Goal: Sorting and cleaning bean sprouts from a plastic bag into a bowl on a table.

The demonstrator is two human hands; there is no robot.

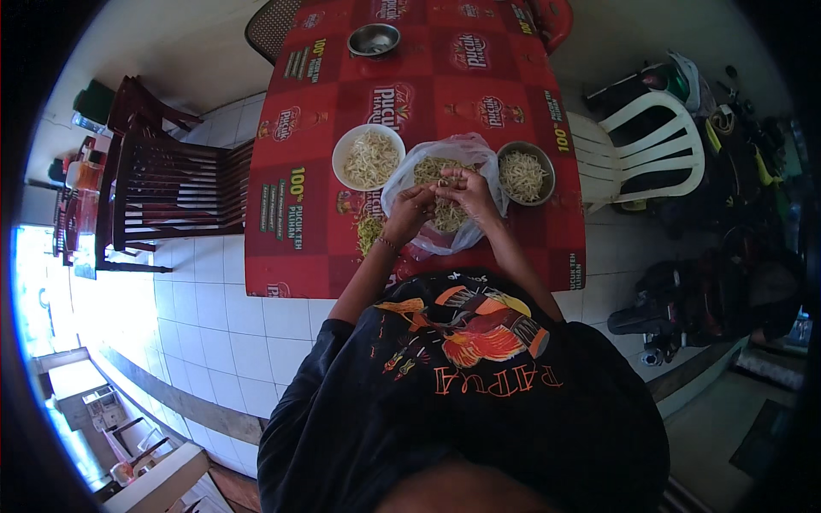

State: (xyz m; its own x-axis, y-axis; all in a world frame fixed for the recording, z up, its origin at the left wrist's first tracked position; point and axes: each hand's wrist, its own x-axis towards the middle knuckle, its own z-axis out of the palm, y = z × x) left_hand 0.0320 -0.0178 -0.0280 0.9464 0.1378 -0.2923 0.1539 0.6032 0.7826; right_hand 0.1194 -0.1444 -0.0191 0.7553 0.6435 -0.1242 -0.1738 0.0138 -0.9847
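Note:
Over an open clear plastic bag (pixel 420 160) of bean sprouts (pixel 452 215), my two hands meet fingertip to fingertip. My left hand (pixel 412 210) pinches with thumb and forefinger, and my right hand (pixel 471 193) pinches from the other side. A small pale bean sprout (pixel 441 183) seems to be between them, partly hidden by the fingers. To the left of the bag stands a white bowl (pixel 337 168) heaped with pale sprouts. A metal bowl (pixel 546 187) on the right also holds sprouts. Beside my left wrist lies a small pile of greenish-yellow scraps (pixel 369 235).
The table has a red printed cover (pixel 308 211). A steel bowl (pixel 374 40) sits toward its far end. A dark wooden chair (pixel 179 186) is at the left and a white plastic chair (pixel 648 151) at the right. Motorcycles (pixel 699 301) stand beyond on the right.

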